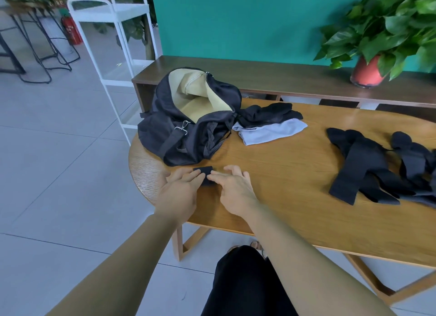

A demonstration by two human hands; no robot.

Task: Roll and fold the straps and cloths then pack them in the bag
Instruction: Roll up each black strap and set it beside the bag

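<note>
I'm pressing both hands on a small black folded strap piece at the near left end of the oval light-wood table. My left hand is lying palm down with its fingers fairly straight and close together, and the fingertips are resting on the piece's left side. My right hand is also palm down, fingers loosely spread and reaching left, with the tips touching the piece's right side. Neither hand is curling round it; most of the piece is hiding under my fingers, so I cannot tell whether it is rolled or folded.

Just beyond the piece the black fabric duffel bag with tan lining is sitting unzipped, its mouth gaping wide toward me and a metal clip strap running across its front. Touching the bag's right side, a crumpled black cloth is lying partly on top of a pale grey cloth. Well apart, at the right end of the table, a loose heap of black straps and cloths is lying unfolded.

Behind the table: a dark wooden bench shelf carrying a green leafy plant in a red pot, a teal wall, and a white metal cart on the tiled floor to the left.
</note>
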